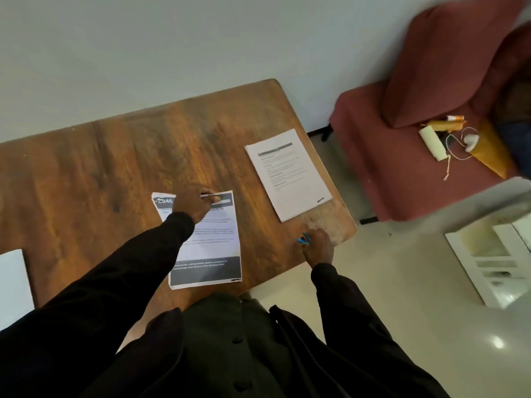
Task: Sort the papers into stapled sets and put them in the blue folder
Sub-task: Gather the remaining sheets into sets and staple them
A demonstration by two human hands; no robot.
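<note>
A printed paper set (212,248) with dark bands at top and bottom lies on the wooden table (115,168) in front of me. My left hand (192,203) rests on its top edge, fingertips pressing near the header. My right hand (317,247) sits near the table's right corner and grips a small blue stapler (303,239). A second paper set (287,173) lies further right, near the table edge. A white sheet (13,285) shows at the far left edge. No blue folder is in view.
A red armchair (416,124) stands to the right of the table, with a white box, cords and a yellow envelope on its seat. White shelving (494,262) stands at the right. Light floor lies below the table corner.
</note>
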